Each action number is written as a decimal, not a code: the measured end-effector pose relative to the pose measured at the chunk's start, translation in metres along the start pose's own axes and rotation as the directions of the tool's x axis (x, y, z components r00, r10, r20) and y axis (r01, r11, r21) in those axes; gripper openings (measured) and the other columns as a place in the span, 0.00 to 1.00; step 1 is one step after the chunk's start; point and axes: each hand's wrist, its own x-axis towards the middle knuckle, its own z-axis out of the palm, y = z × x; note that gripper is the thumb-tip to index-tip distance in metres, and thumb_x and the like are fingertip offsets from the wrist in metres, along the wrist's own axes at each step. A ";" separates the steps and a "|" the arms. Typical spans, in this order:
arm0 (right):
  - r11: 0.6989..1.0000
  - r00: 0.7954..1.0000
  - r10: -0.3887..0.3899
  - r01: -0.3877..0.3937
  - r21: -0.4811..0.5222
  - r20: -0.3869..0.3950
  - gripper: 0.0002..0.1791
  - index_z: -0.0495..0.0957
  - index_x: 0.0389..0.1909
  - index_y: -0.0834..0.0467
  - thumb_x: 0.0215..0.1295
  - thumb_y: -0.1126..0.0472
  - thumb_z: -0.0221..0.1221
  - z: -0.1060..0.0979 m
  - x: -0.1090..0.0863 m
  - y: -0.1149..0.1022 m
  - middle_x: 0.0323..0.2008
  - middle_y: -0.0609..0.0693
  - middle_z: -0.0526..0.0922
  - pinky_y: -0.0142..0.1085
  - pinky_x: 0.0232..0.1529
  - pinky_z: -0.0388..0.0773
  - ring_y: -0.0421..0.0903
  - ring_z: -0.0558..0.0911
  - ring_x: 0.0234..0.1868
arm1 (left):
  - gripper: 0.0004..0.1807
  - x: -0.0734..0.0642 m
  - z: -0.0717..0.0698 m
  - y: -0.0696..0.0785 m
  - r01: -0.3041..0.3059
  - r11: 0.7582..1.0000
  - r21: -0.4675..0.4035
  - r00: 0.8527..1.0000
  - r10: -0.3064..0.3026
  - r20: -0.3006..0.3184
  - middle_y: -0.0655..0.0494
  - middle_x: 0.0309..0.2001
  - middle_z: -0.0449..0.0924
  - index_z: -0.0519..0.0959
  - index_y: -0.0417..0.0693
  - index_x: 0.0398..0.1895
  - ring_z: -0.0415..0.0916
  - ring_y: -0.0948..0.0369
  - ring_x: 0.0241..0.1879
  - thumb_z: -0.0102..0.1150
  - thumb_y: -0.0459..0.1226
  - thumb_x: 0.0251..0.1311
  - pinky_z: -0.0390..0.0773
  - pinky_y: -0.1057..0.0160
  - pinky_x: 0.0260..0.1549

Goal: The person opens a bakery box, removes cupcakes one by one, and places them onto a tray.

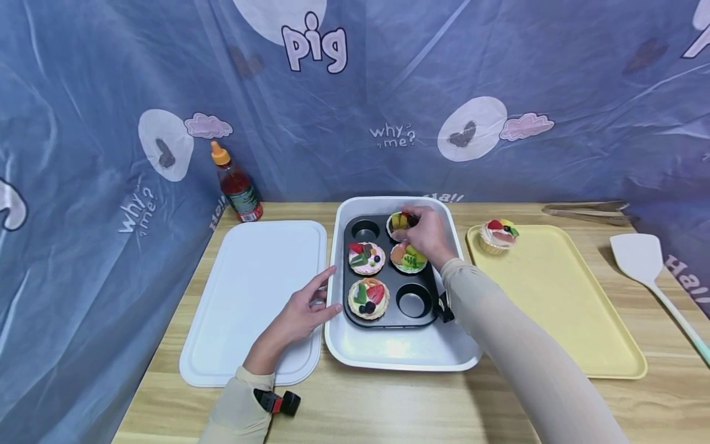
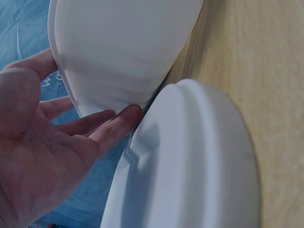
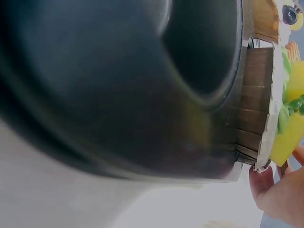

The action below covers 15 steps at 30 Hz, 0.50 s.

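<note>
A white deep tray (image 1: 396, 357) holds a dark muffin pan (image 1: 391, 316). In the head view my right hand (image 1: 429, 237) pinches a fruit tart (image 1: 397, 223) at the pan's back right cup; the hand hides part of it. Just in front sits another fruit tart (image 1: 408, 258), seen close in the right wrist view. The left column bears a pink-cream tart (image 1: 366, 258) and a strawberry tart (image 1: 368, 299). Bare bottoms show in the back left cup (image 1: 365, 230) and front right cup (image 1: 413, 301). My left hand (image 1: 302, 314), fingers spread and fairly straight, touches the tray's left side.
To the left lies a white board (image 1: 255, 296), with a sauce bottle (image 1: 238, 188) behind it. On the right, a yellow tray (image 1: 560, 302) bears one fruit tart (image 1: 497, 236) at its back left corner. Metal tongs (image 1: 588, 211) and a white spatula (image 1: 638, 256) lie beyond.
</note>
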 end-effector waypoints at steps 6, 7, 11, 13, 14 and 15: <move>1.000 1.000 -0.016 0.016 0.021 -0.003 0.38 0.74 0.67 0.60 0.53 0.72 0.73 0.001 -0.001 0.000 0.62 0.63 0.78 0.37 0.23 0.86 0.42 0.82 0.17 | 0.42 0.001 0.000 -0.002 -0.004 1.000 -0.002 1.000 0.004 0.003 0.36 0.70 0.66 0.55 0.53 0.80 0.79 0.44 0.58 0.64 0.34 0.66 0.84 0.57 0.55; 1.000 1.000 -0.020 0.020 0.020 -0.006 0.38 0.74 0.67 0.60 0.53 0.72 0.73 0.001 -0.001 0.000 0.63 0.63 0.78 0.37 0.23 0.86 0.42 0.82 0.18 | 0.42 0.001 0.000 -0.003 -0.005 1.000 -0.004 1.000 0.005 0.005 0.35 0.70 0.65 0.55 0.53 0.80 0.79 0.44 0.59 0.64 0.34 0.66 0.84 0.57 0.55; 0.999 1.000 -0.019 0.020 0.034 -0.014 0.38 0.75 0.66 0.59 0.52 0.71 0.74 0.001 -0.001 -0.002 0.64 0.61 0.77 0.38 0.23 0.86 0.44 0.83 0.20 | 0.42 0.001 0.000 -0.002 -0.004 1.000 -0.003 1.000 0.004 0.005 0.35 0.70 0.65 0.55 0.53 0.80 0.79 0.44 0.58 0.64 0.34 0.66 0.84 0.56 0.55; 0.999 1.000 -0.019 0.019 0.037 -0.019 0.37 0.76 0.66 0.59 0.52 0.71 0.74 0.001 -0.001 -0.003 0.63 0.61 0.78 0.38 0.22 0.86 0.45 0.83 0.21 | 0.42 0.000 0.000 -0.002 -0.003 1.000 0.001 1.000 0.003 0.004 0.35 0.70 0.66 0.55 0.53 0.80 0.80 0.44 0.58 0.64 0.35 0.66 0.84 0.56 0.54; 0.999 1.000 -0.018 0.019 0.039 -0.021 0.37 0.76 0.66 0.59 0.52 0.70 0.74 0.001 -0.001 -0.004 0.63 0.61 0.78 0.38 0.22 0.86 0.46 0.83 0.21 | 0.42 0.000 0.001 -0.001 -0.001 1.000 0.005 1.000 0.001 0.001 0.36 0.70 0.66 0.55 0.54 0.80 0.80 0.44 0.58 0.64 0.35 0.66 0.84 0.56 0.54; 0.999 0.999 -0.021 0.022 0.035 -0.025 0.37 0.76 0.66 0.59 0.52 0.70 0.74 0.001 -0.001 -0.004 0.63 0.61 0.77 0.38 0.21 0.86 0.47 0.83 0.22 | 0.42 0.000 0.001 -0.001 0.000 1.000 0.007 1.000 0.000 -0.003 0.36 0.70 0.66 0.55 0.54 0.80 0.80 0.45 0.58 0.64 0.35 0.66 0.84 0.57 0.54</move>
